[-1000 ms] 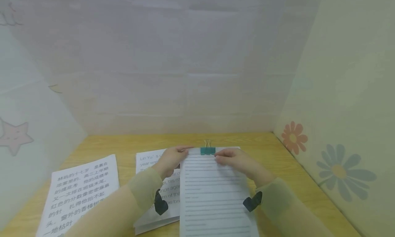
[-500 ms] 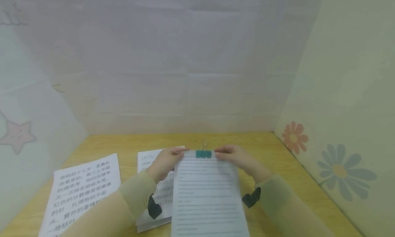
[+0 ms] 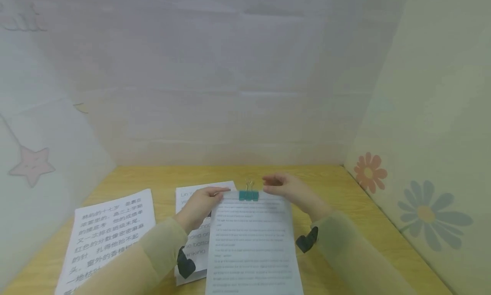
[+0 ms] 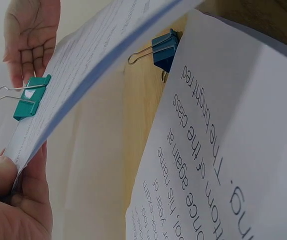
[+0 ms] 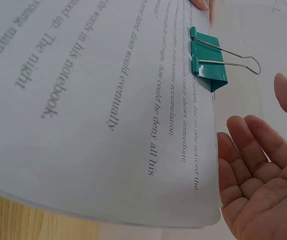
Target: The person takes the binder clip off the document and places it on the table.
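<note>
A stack of printed sheets (image 3: 251, 244) is raised above the table, with a teal binder clip (image 3: 248, 195) on the middle of its top edge. The clip's wire handles (image 5: 243, 64) point away from the paper. My left hand (image 3: 197, 206) pinches the stack's upper left corner between thumb and fingers, as the left wrist view shows. My right hand (image 3: 291, 192) is by the upper right corner, thumb apart and fingers loosely bent. In the right wrist view its fingers (image 5: 256, 150) lie partly behind the paper edge; whether they touch it I cannot tell.
Under my left arm lies a stack with large English print (image 3: 188, 235), bearing a darker binder clip (image 4: 164, 51). Farther left, a stack with Chinese print (image 3: 111, 227) rests on the wooden table (image 3: 318, 175). Cloth walls (image 3: 238, 73) enclose the table's back and sides.
The clipped stack has shifted left and slightly toward me, my left hand moving with it. My right hand has let go of the top edge, its thumb now apart from the paper.
</note>
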Demonstrator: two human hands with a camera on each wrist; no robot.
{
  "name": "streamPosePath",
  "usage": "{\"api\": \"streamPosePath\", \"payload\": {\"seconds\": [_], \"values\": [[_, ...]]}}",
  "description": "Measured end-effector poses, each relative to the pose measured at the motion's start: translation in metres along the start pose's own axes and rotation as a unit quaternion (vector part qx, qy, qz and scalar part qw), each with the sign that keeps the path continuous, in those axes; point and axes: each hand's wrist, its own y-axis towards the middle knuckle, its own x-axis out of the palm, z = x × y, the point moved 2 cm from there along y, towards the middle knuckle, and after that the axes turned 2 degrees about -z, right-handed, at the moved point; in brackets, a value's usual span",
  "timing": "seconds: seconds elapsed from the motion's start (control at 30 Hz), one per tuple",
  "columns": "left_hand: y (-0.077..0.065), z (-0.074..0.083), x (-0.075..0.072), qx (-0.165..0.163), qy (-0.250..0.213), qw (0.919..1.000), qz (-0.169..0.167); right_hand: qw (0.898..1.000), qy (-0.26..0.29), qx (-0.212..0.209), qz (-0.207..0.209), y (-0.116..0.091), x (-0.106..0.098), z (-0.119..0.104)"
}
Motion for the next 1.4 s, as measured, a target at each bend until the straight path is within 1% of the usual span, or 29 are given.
{"api": "streamPosePath", "payload": {"seconds": [0.27, 0.37, 0.47, 0.6, 0.83, 0.93, 1.2, 1.4], "values": [[-0.01, -0.003, -0.004, -0.004, -0.005, 1.0, 0.0, 0.998, -0.059, 0.006, -0.027, 0.012, 0.013, -0.013], [-0.012, -0.004, -0.005, 0.001, -0.004, 1.0, 0.002, 0.996, -0.084, 0.005, -0.036, 0.016, 0.018, -0.018], [-0.014, -0.004, -0.007, 0.005, -0.008, 1.0, -0.001, 0.994, -0.098, 0.007, -0.044, 0.021, 0.022, -0.022], [-0.018, -0.003, -0.008, 0.005, -0.015, 0.9998, -0.007, 0.993, -0.102, 0.003, -0.059, 0.025, 0.027, -0.026], [-0.022, -0.004, -0.009, 0.002, -0.011, 0.9999, -0.009, 0.987, -0.14, 0.028, -0.073, 0.029, 0.033, -0.031], [-0.023, -0.005, -0.01, 0.0, -0.005, 1.0, -0.007, 0.987, -0.136, 0.035, -0.081, 0.031, 0.034, -0.03], [-0.027, -0.007, -0.01, 0.001, -0.015, 0.9999, 0.0, 0.99, -0.07, 0.055, -0.105, 0.034, 0.036, -0.028], [-0.03, -0.006, -0.009, 0.01, -0.006, 0.9999, 0.0, 0.992, -0.037, 0.065, -0.102, 0.032, 0.036, -0.028]]}}
